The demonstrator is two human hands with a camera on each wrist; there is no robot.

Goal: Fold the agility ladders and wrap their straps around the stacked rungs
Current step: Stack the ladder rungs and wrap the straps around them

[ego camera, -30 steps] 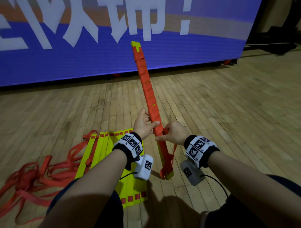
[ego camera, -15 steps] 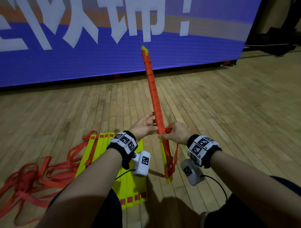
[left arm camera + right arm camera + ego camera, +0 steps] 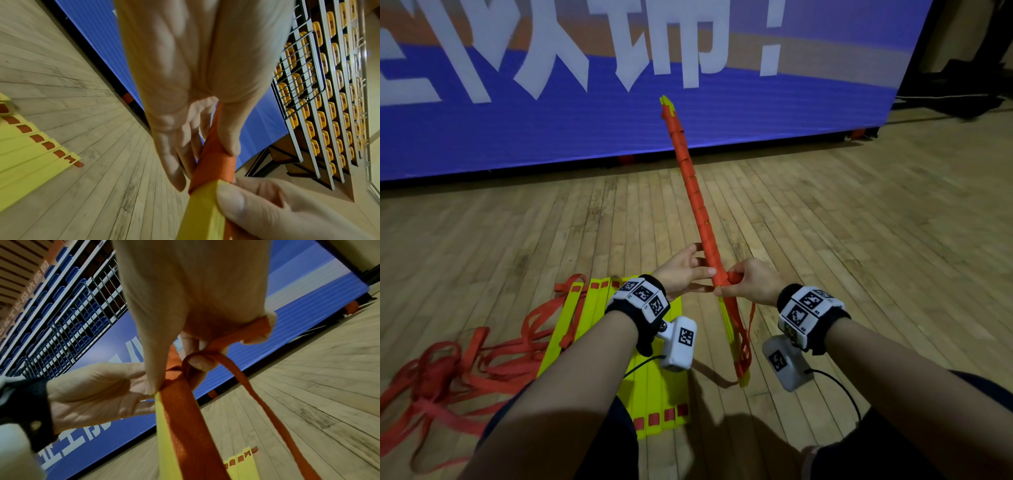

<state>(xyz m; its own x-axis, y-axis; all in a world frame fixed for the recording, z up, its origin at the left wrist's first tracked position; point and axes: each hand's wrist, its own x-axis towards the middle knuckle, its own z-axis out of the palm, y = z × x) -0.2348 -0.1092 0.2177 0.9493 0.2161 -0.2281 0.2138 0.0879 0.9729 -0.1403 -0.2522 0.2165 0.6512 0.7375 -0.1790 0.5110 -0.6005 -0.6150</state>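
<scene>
A long bundle of stacked yellow rungs (image 3: pixel 697 205), wound in orange strap, stands tilted with its lower end on the floor. My left hand (image 3: pixel 688 270) grips it at mid-height, thumb on one side and fingers on the other. In the left wrist view the thumb (image 3: pixel 228 139) presses on the orange wrap (image 3: pixel 216 164). My right hand (image 3: pixel 746 284) pinches the loose orange strap (image 3: pixel 257 327) against the bundle (image 3: pixel 166 434); a loop of the strap (image 3: pixel 751 318) hangs below it. Below my hands the rungs show bare yellow.
A second ladder lies on the wooden floor to my left: its yellow rungs (image 3: pixel 654 377) fanned side by side and its orange straps (image 3: pixel 448 377) in a loose tangle. A blue banner wall (image 3: pixel 551 130) stands behind. Bare floor extends to the right.
The bundle has turned about its long axis, so it shows a narrower side. Its top swayed right, then back left. Both hands stayed at mid-bundle.
</scene>
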